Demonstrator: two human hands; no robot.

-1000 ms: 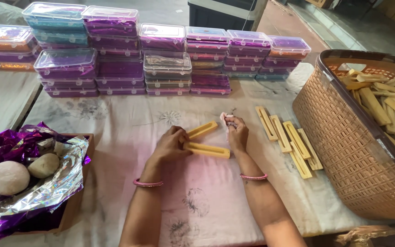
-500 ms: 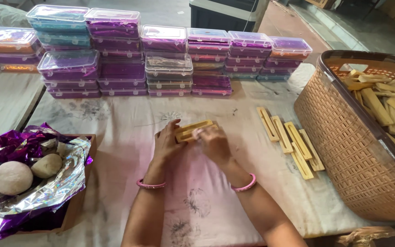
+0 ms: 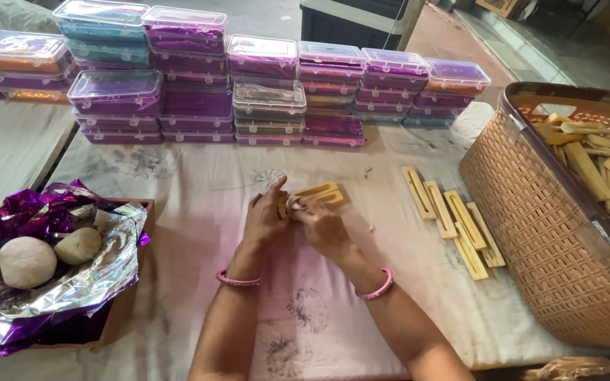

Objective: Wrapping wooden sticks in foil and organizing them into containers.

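Observation:
My left hand [image 3: 264, 217] and my right hand [image 3: 323, 224] meet at the middle of the cloth-covered table [image 3: 199, 183]. Between them they hold a pair of yellow wooden mould pieces [image 3: 317, 192], pressed together side by side. A small pale lump shows between the fingers of my right hand, against the mould's near end. Each wrist wears a pink bangle.
Several yellow mould pieces [image 3: 453, 220] lie in a row to the right. A tan plastic basket [image 3: 552, 233] holding more of them stands at the right edge. Stacked purple lidded boxes [image 3: 248, 92] line the back. At left, a foil-lined tray [image 3: 58, 282] holds two dough balls [image 3: 26, 261].
A second ago the two mould pieces were apart, one in each hand. My hands have come together and the pieces are now closed against each other.

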